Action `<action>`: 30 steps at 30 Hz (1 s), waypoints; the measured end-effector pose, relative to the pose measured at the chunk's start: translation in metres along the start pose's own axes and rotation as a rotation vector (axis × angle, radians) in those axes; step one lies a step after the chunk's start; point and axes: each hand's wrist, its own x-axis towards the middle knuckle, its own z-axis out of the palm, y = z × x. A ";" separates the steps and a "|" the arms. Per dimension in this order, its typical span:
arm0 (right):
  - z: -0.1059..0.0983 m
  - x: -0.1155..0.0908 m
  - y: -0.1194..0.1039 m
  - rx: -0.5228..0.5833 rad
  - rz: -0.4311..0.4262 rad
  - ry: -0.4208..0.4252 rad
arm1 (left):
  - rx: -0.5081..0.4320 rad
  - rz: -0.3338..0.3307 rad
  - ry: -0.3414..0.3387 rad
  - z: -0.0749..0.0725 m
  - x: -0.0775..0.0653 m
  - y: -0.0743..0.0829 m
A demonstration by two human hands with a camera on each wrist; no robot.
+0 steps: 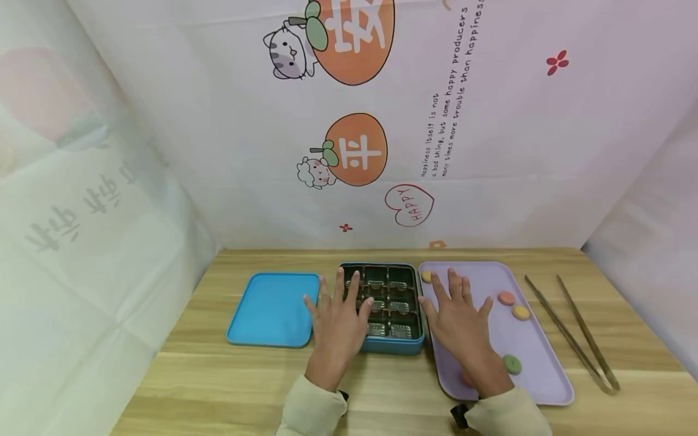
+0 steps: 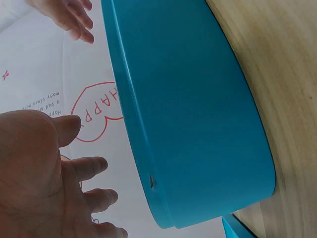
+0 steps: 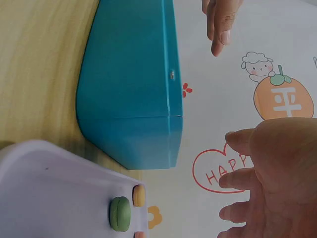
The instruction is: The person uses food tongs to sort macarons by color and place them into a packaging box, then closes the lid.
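My left hand hovers with spread, straight fingers over the left side of a blue tin. Inside the tin is a dark divided insert whose visible compartments hold nothing. The left wrist view has the tin's blue side wall close by, with that hand above rim height. My right hand, fingers likewise spread, is over the left part of a lilac tray. On the tray lie macarons: a green macaron, a pink macaron and a yellow macaron among them. Others are partly hidden by that hand.
A flat blue lid lies on the wooden table, left of the tin. Metal tongs rest right of the tray, their bend toward me. Behind the table hangs a printed white cloth.
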 end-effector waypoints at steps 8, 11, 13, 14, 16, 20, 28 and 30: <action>-0.001 0.001 -0.002 0.005 -0.004 -0.010 | -0.017 -0.014 0.004 -0.001 0.000 -0.003; -0.002 0.002 -0.003 0.003 -0.010 -0.003 | -0.009 -0.012 0.016 -0.001 0.000 -0.003; -0.003 0.002 -0.004 0.004 -0.014 0.001 | 0.001 -0.009 0.028 -0.002 0.000 -0.003; -0.003 0.003 -0.004 0.005 -0.013 -0.001 | 0.004 -0.008 0.031 -0.002 0.001 -0.003; -0.003 0.003 -0.003 0.002 -0.010 -0.006 | 0.018 -0.009 0.030 -0.003 0.001 -0.003; -0.003 0.003 -0.001 -0.015 0.001 -0.014 | 0.032 -0.017 0.013 -0.004 0.000 -0.005; -0.006 -0.001 0.009 -0.022 0.001 -0.024 | 0.034 -0.028 -0.001 -0.004 -0.002 -0.016; -0.008 -0.002 0.015 -0.026 0.001 -0.024 | 0.040 -0.035 0.000 -0.005 -0.003 -0.021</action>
